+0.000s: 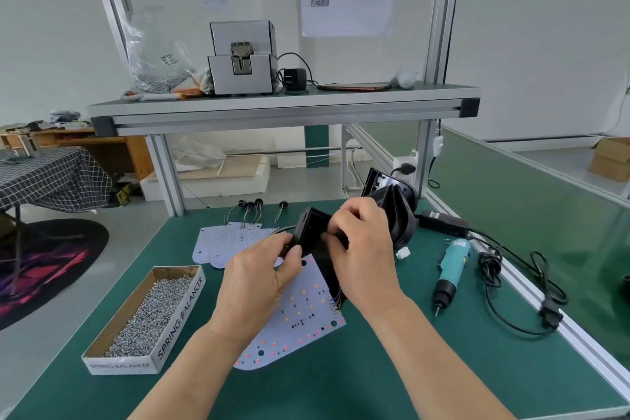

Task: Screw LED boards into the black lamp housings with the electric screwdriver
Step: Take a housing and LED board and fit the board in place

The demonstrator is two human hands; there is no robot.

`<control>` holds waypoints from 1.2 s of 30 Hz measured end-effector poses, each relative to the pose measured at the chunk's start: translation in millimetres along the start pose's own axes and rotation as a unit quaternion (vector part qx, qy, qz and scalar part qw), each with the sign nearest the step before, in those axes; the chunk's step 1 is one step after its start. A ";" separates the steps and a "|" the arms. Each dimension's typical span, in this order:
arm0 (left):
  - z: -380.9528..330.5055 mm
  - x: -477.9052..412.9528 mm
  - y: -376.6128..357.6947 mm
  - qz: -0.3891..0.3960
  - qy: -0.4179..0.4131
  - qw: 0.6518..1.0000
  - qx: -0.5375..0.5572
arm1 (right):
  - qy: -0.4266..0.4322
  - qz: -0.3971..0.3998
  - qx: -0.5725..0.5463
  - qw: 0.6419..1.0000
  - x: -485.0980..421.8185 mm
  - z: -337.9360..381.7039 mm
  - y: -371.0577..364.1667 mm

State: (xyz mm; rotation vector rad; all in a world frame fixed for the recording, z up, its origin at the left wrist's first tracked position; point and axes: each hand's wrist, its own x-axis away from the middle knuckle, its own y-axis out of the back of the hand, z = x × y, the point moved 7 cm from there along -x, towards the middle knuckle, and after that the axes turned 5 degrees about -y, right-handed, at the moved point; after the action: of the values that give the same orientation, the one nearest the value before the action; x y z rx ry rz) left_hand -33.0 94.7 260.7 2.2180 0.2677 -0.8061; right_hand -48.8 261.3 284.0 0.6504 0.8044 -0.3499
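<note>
Above a green workbench mat, a person's left hand and right hand grip a black lamp housing, fingers curled and pinching its edges. A white LED board lies just beneath; the electric screwdriver rests untouched at right, a carton of screws at left.

The green bench carries a screw box, LED boards, housings and electric screwdriver.

"SPRING BALANCER" on screw box
</note>
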 end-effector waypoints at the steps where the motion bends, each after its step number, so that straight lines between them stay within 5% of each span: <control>1: -0.8 -0.2 0.8 0.003 -0.005 1.000 -0.004 | -0.027 0.025 -0.026 0.999 0.1 -5.2 -2.6; 5: 1.6 4.6 2.2 0.016 -0.021 0.999 -0.032 | -0.133 0.242 -0.017 0.961 -3.2 -29.8 -20.9; 8: 7.3 10.1 -2.6 0.029 -0.014 0.999 -0.028 | -0.062 0.335 0.046 0.939 -8.1 -20.8 -24.8; 17: 9.5 6.6 -4.8 0.013 0.012 0.996 -0.092 | 0.013 0.228 0.098 0.969 -11.0 -8.1 -26.8; 21: 15.6 3.2 -14.1 0.056 0.056 0.995 0.066 | 0.046 0.190 0.105 0.975 -7.6 -2.6 -28.7; 27: 17.7 2.5 -18.6 0.096 0.055 0.986 0.127 | -0.002 0.168 0.067 0.984 -6.7 -8.5 -30.4; 36: 20.7 10.6 -19.9 0.091 0.038 0.993 0.065 | -0.044 0.164 0.099 0.980 -0.3 -19.4 -36.2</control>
State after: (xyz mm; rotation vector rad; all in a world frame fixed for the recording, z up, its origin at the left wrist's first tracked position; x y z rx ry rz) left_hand -42.6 93.3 231.7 2.3580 0.0486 -0.6584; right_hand -78.6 246.8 259.7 0.9328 0.5695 -0.1556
